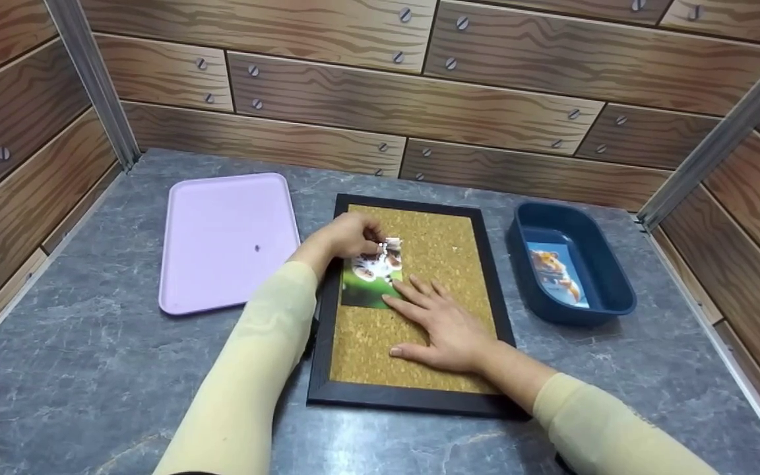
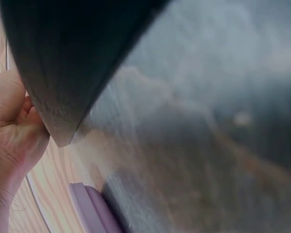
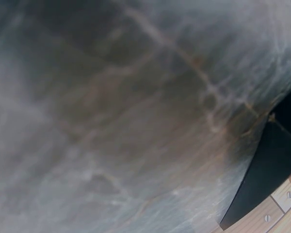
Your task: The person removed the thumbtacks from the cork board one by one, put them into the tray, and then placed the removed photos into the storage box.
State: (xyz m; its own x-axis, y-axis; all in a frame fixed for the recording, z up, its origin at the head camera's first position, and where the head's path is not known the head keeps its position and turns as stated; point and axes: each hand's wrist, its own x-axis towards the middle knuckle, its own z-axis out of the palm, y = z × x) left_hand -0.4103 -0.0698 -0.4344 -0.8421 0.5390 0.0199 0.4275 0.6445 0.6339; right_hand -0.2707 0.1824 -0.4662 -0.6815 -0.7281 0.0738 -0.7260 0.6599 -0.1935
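A black-framed cork board lies on the table, with a picture card of a white-and-brown animal on green against its left side. My left hand is at the card's upper left, fingers bent and fingertips down on it; whatever they may pinch is hidden. In the left wrist view, this hand shows partly behind the dark frame edge. My right hand lies flat with spread fingers on the cork, its fingertips at the card's lower right corner. Only a sliver of it reaches the right wrist view.
A lilac tray with a small dark speck on it lies left of the board. To the right stands a dark blue bin holding a hamster picture card. Wood-patterned walls enclose the grey marbled table.
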